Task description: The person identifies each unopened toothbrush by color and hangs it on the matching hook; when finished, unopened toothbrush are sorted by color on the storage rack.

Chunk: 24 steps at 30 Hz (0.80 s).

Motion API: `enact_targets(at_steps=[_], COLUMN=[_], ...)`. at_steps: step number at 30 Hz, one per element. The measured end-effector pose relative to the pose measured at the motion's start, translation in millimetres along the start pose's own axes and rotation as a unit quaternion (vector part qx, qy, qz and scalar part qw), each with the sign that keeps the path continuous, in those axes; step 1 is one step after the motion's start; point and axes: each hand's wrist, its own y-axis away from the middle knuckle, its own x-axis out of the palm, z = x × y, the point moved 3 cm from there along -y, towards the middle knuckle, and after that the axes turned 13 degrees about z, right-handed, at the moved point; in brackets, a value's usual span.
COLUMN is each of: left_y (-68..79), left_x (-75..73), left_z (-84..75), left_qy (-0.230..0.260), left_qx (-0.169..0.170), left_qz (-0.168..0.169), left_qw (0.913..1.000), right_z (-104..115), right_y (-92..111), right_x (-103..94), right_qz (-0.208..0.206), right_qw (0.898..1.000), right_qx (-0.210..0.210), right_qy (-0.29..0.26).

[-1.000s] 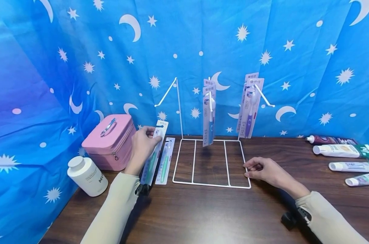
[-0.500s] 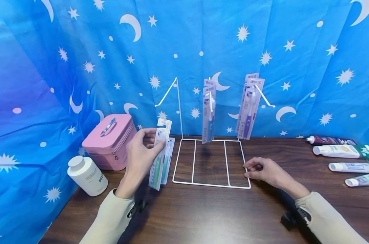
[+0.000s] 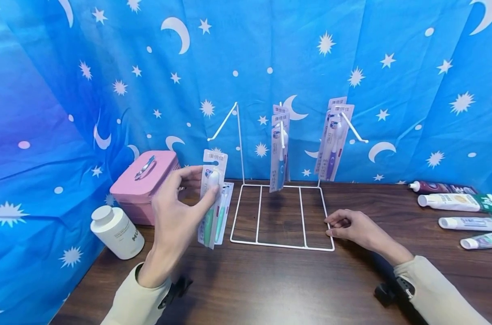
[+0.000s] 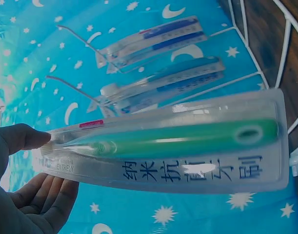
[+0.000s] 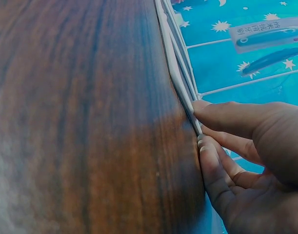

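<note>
My left hand (image 3: 177, 212) pinches a packaged toothbrush (image 3: 211, 198) between thumb and fingers near its upper part, upright with the hang hole at the top. In the left wrist view the toothbrush's green handle (image 4: 197, 139) shows through the clear pack. Another green packaged toothbrush (image 3: 225, 212) lies on the table just behind it. My right hand (image 3: 351, 228) pinches the right side bar of the white wire rack (image 3: 282, 246). Blue packaged toothbrushes (image 3: 279, 153) hang from the rack's middle hook and purple ones (image 3: 334, 144) from its right hook. The left hook (image 3: 222, 123) carries nothing.
To the left stand a pink case (image 3: 146, 180) and a white bottle (image 3: 118, 232). Several toothpaste tubes (image 3: 453, 201) lie at the far right of the wooden table (image 3: 286, 289). A blue star-patterned cloth (image 3: 246, 54) hangs close behind the rack.
My left hand has lifted the green packaged toothbrush off the table and drawn it nearer, turning its front toward the head camera. The right hand stays on the rack.
</note>
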Motion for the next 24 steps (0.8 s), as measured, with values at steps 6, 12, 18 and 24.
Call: enact_targets(at_steps=[6,12,18,24], left_y=[-12.9,-23.3,-28.5,-33.3], left_x=[-4.8,-8.9,-5.8,2.9], left_z=[-7.4,-32.1,-16.3,4.5], left_qy=[0.041,0.063,0.084,0.112], left_qx=[0.005,-0.015,-0.027,-0.041], left_qz=[-0.023,-0.033,-0.036,-0.030], left_qw=[0.9989,0.9973,0.9955,0.9924], right_z=[-0.6,-0.9,-0.5,-4.1], right_y=[-0.3,-1.5,-2.5,-2.8], right_x=[0.1,0.6,0.9,0.5], right_qz=[0.000,-0.003,0.000,0.002], right_qw=[1.000,1.000,1.000,1.000], right_qx=[-0.003,-0.010,-0.010,0.002], right_qy=[0.002,0.004,0.007,0.009])
